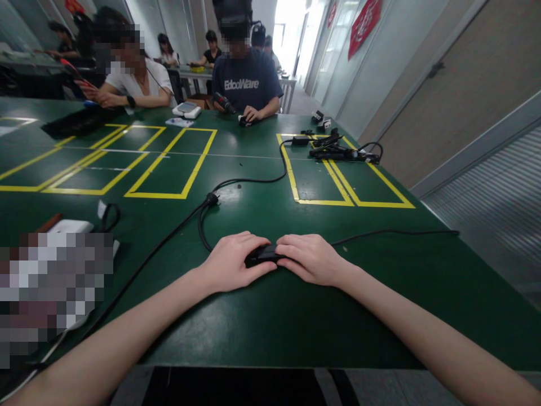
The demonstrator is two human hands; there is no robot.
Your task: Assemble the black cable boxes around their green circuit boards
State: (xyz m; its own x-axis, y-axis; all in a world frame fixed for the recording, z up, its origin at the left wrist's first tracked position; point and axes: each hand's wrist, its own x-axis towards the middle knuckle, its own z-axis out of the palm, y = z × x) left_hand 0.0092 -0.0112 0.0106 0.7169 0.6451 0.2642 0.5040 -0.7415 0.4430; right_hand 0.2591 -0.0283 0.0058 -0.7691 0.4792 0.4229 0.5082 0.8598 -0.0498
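Observation:
A small black device (pixel 262 254), likely a power adapter, lies on the green table (pixel 262 321) close to the near edge. My left hand (pixel 234 260) curls over its left end and my right hand (pixel 310 258) curls over its right end, so most of it is hidden. A black cable (pixel 236 183) runs from the device's left side in a loop toward the far right. Another thin black cable (pixel 397 232) leads off to the right.
Yellow tape rectangles (pixel 171 163) mark the tabletop. A pile of black chargers and cables (pixel 338 149) lies far right. A white object (pixel 70 226) sits at left above a blurred patch. Two people (pixel 247 84) work at the far edge, others sit behind.

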